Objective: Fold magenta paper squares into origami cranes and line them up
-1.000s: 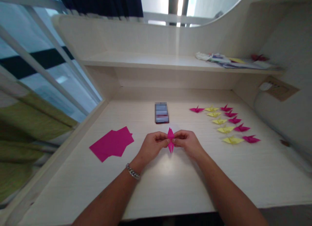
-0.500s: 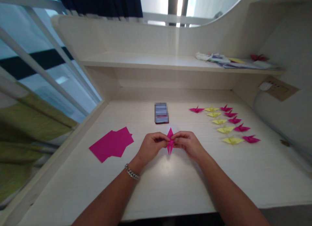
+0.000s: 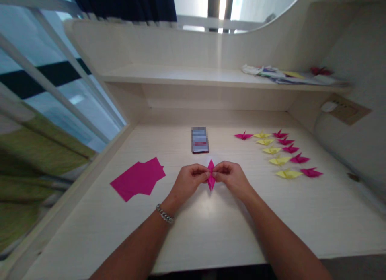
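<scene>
A small folded piece of magenta paper (image 3: 211, 175), diamond-shaped with points up and down, stands on the pale desk (image 3: 211, 227) in the middle. My left hand (image 3: 189, 180) pinches its left side and my right hand (image 3: 230, 177) pinches its right side, fingers of both closed on it. A silver bracelet (image 3: 164, 214) circles my left wrist. To the left lie flat magenta paper sheets (image 3: 138, 178), overlapping.
A phone (image 3: 199, 140) lies just beyond my hands. Several finished paper cranes, yellow (image 3: 279, 160) and magenta (image 3: 298, 158), sit in two rows at the right. A shelf (image 3: 187, 75) above holds papers (image 3: 283, 75). A wall socket (image 3: 343, 108) is at the right.
The folded paper looks slightly narrower and shorter between my fingers; both hands stay in nearly the same place.
</scene>
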Motion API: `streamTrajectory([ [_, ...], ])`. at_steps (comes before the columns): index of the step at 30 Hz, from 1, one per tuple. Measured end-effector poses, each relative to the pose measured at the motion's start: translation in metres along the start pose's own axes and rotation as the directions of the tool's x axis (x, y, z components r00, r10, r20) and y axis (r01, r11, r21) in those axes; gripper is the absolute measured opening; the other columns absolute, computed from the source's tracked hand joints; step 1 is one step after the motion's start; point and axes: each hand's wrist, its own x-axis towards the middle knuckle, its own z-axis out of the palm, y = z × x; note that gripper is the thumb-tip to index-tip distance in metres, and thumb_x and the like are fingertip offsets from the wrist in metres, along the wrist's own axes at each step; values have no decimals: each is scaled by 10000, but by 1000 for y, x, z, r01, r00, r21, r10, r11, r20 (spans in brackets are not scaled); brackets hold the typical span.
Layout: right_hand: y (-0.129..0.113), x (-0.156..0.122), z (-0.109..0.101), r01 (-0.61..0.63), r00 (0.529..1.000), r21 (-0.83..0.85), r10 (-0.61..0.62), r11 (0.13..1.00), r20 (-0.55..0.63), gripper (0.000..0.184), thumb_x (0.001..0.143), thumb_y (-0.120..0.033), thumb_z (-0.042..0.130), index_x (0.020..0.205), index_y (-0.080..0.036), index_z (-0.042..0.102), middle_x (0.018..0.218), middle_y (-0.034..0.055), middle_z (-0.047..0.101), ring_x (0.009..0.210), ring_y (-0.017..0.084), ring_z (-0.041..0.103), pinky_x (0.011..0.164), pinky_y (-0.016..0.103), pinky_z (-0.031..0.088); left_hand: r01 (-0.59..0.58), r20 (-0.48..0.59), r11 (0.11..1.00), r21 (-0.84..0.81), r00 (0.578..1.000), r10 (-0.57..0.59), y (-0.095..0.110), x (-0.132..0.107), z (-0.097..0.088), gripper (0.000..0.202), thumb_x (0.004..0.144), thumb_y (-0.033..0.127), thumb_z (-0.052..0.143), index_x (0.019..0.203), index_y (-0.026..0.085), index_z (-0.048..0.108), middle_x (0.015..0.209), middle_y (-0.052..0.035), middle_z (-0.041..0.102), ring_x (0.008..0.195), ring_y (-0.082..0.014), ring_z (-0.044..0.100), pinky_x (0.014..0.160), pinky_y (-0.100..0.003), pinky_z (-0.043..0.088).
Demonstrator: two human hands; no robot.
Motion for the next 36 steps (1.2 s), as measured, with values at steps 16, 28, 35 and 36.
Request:
streamTrajectory([
  [16,5,2,2,20,1000,2,-20,1000,10,175,583,-230,752,690,-168,629,636,-2,644,578,134,579,577,263,451,-23,1,1000,11,1000,23,-5,0,-1,106,673,171,704,759,120,670,712,-54,690,639,-141,628,636,-263,506],
  [28,8,2,11,56,996,165,-44,985,-78,310,576,-278,782,721,-186,524,571,-52,566,508,97,518,520,226,407,-132,-106,991,-22,986,129,1,-2,4,225,624,180,772,758,131,598,684,-5,653,610,-109,611,580,-204,486],
  [35,11,2,17,-12,1000,205,16,979,-18,444,578,-308,798,915,-191,532,616,-29,642,556,136,604,578,267,470,-154,-213,987,-52,967,139,-1,-1,3,237,628,152,762,778,137,580,681,4,661,610,-97,610,587,-188,480],
  [36,11,2,17,-10,1000,195,12,981,-11,447,570,-302,804,909,-190,536,606,-29,640,547,137,602,571,265,469,-151,-220,987,-49,966,136,-1,0,2,233,631,152,760,778,137,579,680,5,660,607,-95,608,584,-186,478],
])
